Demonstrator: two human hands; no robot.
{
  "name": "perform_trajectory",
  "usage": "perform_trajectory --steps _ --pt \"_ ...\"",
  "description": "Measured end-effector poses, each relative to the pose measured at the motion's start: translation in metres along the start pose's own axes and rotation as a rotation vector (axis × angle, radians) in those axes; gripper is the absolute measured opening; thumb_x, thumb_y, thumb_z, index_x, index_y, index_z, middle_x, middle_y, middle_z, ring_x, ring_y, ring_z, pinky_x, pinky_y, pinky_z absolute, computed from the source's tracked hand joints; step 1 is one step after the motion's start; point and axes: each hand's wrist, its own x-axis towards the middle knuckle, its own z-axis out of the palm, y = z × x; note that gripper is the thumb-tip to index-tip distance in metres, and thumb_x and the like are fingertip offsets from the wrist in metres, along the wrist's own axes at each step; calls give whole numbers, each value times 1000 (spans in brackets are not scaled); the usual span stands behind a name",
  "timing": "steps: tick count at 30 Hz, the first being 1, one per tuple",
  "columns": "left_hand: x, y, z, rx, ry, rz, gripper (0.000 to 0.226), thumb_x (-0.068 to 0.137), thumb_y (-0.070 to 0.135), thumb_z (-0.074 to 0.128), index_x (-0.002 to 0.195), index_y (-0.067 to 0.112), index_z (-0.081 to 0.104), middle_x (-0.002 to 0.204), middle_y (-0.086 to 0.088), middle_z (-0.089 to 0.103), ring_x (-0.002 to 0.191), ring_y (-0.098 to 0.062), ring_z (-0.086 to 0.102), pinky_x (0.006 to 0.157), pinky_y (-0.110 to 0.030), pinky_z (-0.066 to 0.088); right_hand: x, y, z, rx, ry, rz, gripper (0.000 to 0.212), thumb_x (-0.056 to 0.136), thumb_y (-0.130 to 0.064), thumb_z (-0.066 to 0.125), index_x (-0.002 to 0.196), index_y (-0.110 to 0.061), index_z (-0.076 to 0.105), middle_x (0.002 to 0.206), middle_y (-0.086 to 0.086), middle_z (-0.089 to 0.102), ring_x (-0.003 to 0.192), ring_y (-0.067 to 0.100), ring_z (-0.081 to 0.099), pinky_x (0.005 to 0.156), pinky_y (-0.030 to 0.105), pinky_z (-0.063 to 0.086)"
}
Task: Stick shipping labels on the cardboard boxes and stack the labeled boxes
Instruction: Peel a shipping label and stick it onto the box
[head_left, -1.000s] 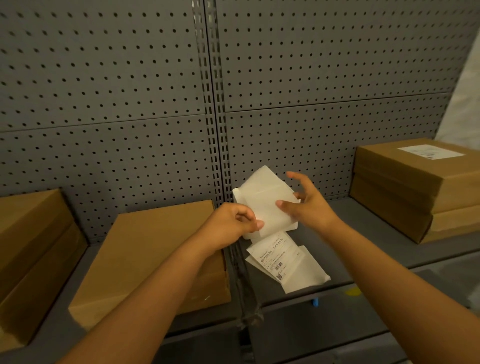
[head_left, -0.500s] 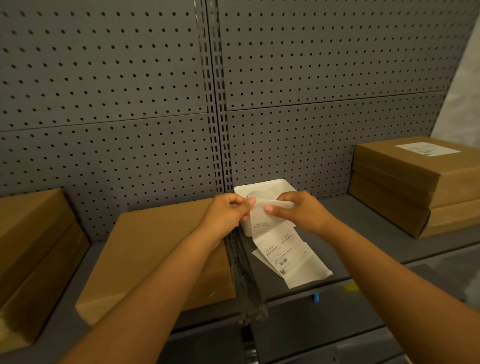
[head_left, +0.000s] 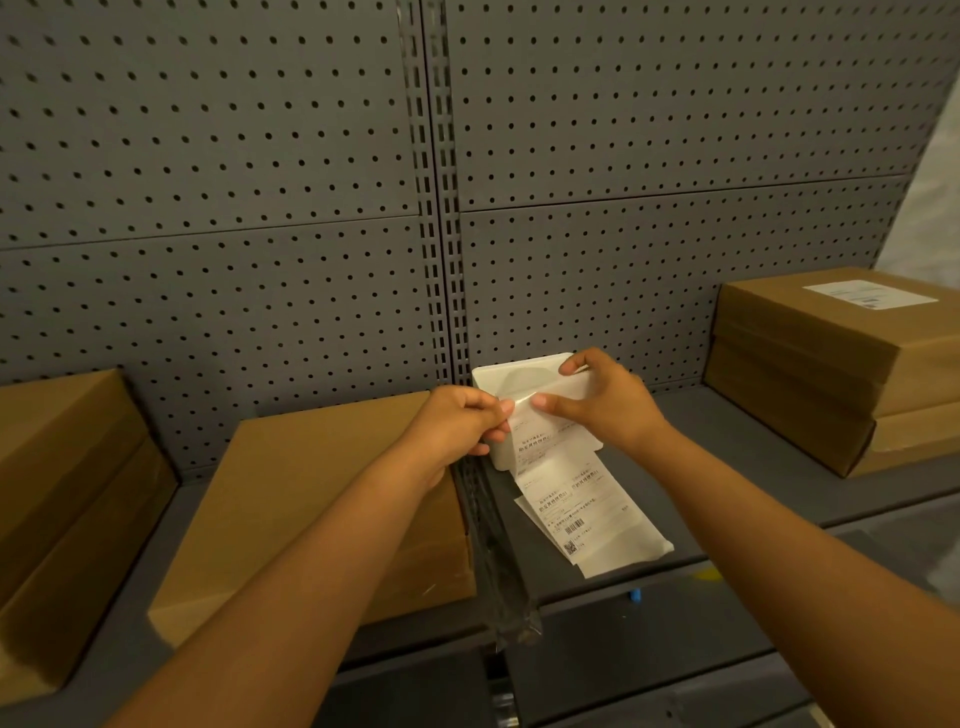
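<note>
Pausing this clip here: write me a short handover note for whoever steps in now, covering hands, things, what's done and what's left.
Left hand pinches the left edge of the label strip. Right hand holds the strip's top against the white tray; the strip's lower end lies on the shelf.
Done: the right stack carries a label on its top box.
Left: peel a label off, stick it on the bare box by the left hand, and move that box to the right stack. More boxes at far left show no label.

I see four brown boxes (head_left: 322, 499), one white tub (head_left: 524, 379) and one strip of labels (head_left: 576, 499).
</note>
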Motion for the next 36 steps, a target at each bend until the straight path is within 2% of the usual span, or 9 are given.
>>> perform_trajectory --steps 2,4,6,9,13,18,23,30,36 --pt "3 -1 1 -31 5 -39 10 91 25 63 88 16 66 84 1 69 75 -7 63 69 -21 54 1 2 4 -144 97 -85 54 68 -40 82 112 -21 55 115 -5 53 110 16 48 83 25 43" --pt "6 -1 2 -65 6 -75 9 91 23 63 87 16 65 83 0 69 72 -7 63 69 -21 55 0 2 7 -286 193 -154 53 70 -38 80 114 -21 55 123 -4 49 120 18 37 97 29 32" --pt "9 -2 3 -92 14 -99 9 90 23 64 88 14 65 83 -1 69 71 -7 63 70 -21 55 -4 0 9 -311 278 -232 38 74 -34 77 105 -21 58 119 -3 49 117 17 36 92 25 25" --pt "13 -3 3 -140 33 -120 14 88 21 66 93 8 65 81 -4 68 68 -8 63 66 -19 56 -11 -2 16 -263 317 -330 17 81 -31 70 83 -19 58 95 -6 53 96 13 45 82 27 37" --pt "16 -3 6 -205 48 -132 19 88 19 66 96 3 67 77 -5 67 65 -8 63 64 -17 56 -16 -8 29 -112 37 -172 26 84 -38 67 71 -17 59 71 -2 63 67 12 57 64 31 50" --pt "16 -3 6 -299 22 -176 15 87 14 66 92 0 67 74 -7 67 62 -9 63 63 -18 57 -14 -9 35 -27 -9 -38 36 77 -41 74 84 -6 67 78 1 66 68 7 57 57 11 41" --pt "19 -3 5 -332 -6 -207 20 85 12 68 100 -1 66 78 -9 69 66 -11 66 66 -19 59 -11 -9 33 29 -54 5 24 77 -30 78 80 -8 69 71 0 65 63 7 56 61 17 46" --pt "22 -6 8 -106 36 -73 18 90 14 63 96 -2 67 78 -6 69 68 -10 64 68 -16 56 -11 -6 32 109 -82 55 15 80 -21 75 86 -8 72 77 4 70 71 11 64 73 26 54" --pt "22 -5 11 73 66 66 14 88 17 67 76 11 70 77 -8 71 71 -15 67 76 -24 57 -10 -5 30 118 -64 89 6 81 -14 69 83 -8 71 80 7 72 74 13 66 75 29 55"
